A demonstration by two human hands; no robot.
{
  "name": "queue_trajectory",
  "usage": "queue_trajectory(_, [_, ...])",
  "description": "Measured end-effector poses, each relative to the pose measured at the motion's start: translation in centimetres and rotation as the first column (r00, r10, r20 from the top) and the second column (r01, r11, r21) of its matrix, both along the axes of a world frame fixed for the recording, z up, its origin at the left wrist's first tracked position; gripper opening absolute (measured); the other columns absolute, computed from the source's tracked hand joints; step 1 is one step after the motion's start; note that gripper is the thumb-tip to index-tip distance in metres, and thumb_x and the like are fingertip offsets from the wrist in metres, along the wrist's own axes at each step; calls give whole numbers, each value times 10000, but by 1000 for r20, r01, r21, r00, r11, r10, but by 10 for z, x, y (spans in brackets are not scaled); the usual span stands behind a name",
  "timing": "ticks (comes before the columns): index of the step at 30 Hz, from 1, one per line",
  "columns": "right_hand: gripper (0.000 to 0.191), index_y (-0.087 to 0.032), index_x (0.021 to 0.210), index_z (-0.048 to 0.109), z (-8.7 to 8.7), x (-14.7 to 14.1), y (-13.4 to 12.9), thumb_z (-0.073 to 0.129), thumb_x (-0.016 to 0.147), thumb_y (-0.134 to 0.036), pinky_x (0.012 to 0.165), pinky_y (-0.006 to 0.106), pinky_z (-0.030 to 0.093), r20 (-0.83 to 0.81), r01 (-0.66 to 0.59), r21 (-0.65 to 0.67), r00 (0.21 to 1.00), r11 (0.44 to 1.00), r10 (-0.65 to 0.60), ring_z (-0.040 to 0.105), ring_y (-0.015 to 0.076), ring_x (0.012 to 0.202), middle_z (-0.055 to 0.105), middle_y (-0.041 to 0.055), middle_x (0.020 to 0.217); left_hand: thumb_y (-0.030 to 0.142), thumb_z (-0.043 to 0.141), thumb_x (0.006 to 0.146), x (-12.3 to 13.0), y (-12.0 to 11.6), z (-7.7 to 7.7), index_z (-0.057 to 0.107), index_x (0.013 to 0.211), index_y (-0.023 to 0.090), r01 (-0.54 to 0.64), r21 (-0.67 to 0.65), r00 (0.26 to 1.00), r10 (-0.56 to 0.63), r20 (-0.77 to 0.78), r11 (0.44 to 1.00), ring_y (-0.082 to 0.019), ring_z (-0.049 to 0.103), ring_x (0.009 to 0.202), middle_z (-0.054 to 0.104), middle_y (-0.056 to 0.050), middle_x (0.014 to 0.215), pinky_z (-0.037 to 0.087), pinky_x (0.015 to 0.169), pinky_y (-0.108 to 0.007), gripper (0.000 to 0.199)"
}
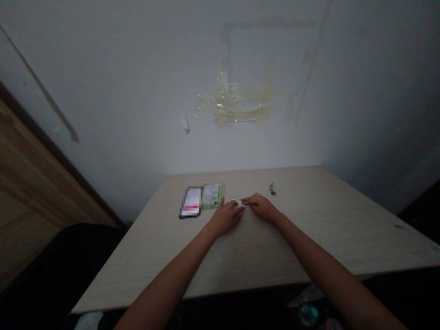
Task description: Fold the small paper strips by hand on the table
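A small whitish piece, like paper or a thin packet (239, 202), lies on the table between my hands. My left hand (227, 217) rests on its left side, fingers bent and partly apart, with the fingertips on the piece. From the right, my right hand (260, 205) reaches in, its fingers together and the tips pressing on the piece's right side. Fingers cover much of it. Just beyond my left hand lies a green and white printed packet (213, 195), and a phone (191, 202) with a lit, blurred screen sits to its left.
A small crumpled scrap (272, 188) lies at the back right of the pale wooden table (275, 270). The wall (137, 91) behind carries old clear tape (237, 107). A dark chair-like shape (79, 261) stands at the left. Below the front edge is a bluish object (308, 314).
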State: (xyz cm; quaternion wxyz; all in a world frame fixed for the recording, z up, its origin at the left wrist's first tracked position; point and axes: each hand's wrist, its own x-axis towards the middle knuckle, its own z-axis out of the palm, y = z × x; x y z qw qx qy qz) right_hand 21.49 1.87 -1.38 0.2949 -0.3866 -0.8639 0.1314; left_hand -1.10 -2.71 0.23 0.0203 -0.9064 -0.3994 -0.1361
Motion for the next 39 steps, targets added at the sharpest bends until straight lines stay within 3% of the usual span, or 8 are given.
queue_trajectory(9, [426,-221,1182,722,-2,1,1,473,857,-104,987,393,496,4,-11,-1,1000,1000,11,657,209,1056,725,46,1202,377,360,1028,-3,4,-9,599,1328,310,-1,6,999,0,50,1000,-244,535,1270,582,-99,1318,231,1179,-599,389])
queue_trajectory(18, [472,-235,1214,707,1,2,-4,458,842,-86,1003,399,489,31,16,-22,999,1000,-15,646,213,1079,717,32,1219,345,298,1049,-1,6,-9,632,1255,293,-53,-13,990,55,133,998,-184,575,1234,654,-32,1268,123,1236,-530,395])
queue_trajectory(23, [481,-229,1202,712,0,3,-7,456,831,-63,1044,391,466,-14,3,-3,1000,1000,-3,637,195,1128,709,37,1235,352,322,1043,0,6,-7,647,1225,286,-56,9,989,55,136,998,-188,602,1188,674,-30,1236,103,1231,-559,379])
queue_trajectory(33, [452,-208,1113,747,0,-4,-7,476,806,-16,980,377,495,30,26,24,999,999,-26,624,202,1037,724,58,1197,405,402,1012,-2,2,-4,620,1241,355,-37,94,997,30,76,995,-202,606,1152,661,-14,1215,107,1194,-629,320])
queue_trajectory(39, [469,-212,1179,715,2,-6,-9,487,822,-12,971,348,495,26,53,-5,998,999,-53,615,187,1016,728,69,1160,410,406,1010,-5,0,-5,611,1248,360,-13,101,998,7,67,995,-202,587,1189,639,-18,1245,67,1200,-634,318])
